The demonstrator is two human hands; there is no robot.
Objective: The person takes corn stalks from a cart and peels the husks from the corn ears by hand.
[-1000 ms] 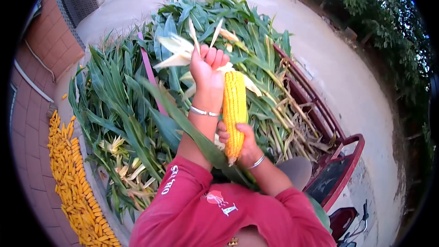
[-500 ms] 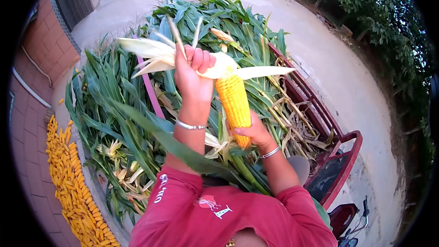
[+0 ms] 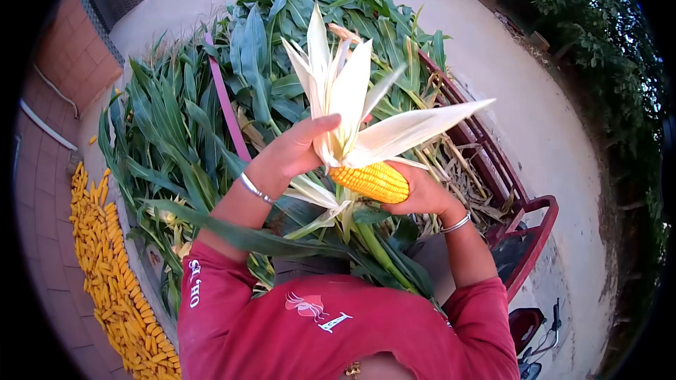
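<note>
An ear of corn point(image 3: 373, 181) with bare yellow kernels is held in front of my chest, lying slantwise. Its pale husk point(image 3: 345, 98) is peeled back and fans upward, with one leaf stretching out to the right. At the husk's base, my left hand point(image 3: 303, 146) is closed around it, thumb on the near side and fingers mostly hidden behind. My right hand point(image 3: 424, 190) wraps the kernel end of the ear. Below the ear stands a green corn stalk point(image 3: 380, 257) with an opened, pale husk point(image 3: 317, 197) on it.
Green corn stalks point(image 3: 169, 112) are heaped ahead and left, crossed by a pink strap point(image 3: 227, 102). A dark red metal rail point(image 3: 486, 162) runs along the right. Many husked ears point(image 3: 123, 281) lie on the ground at left. Part of a motorbike point(image 3: 539, 341) shows at lower right.
The ear has tipped from nearly upright to slantwise. My left hand has come down with the husk, which now points upward instead of left. My right hand has moved slightly up and right.
</note>
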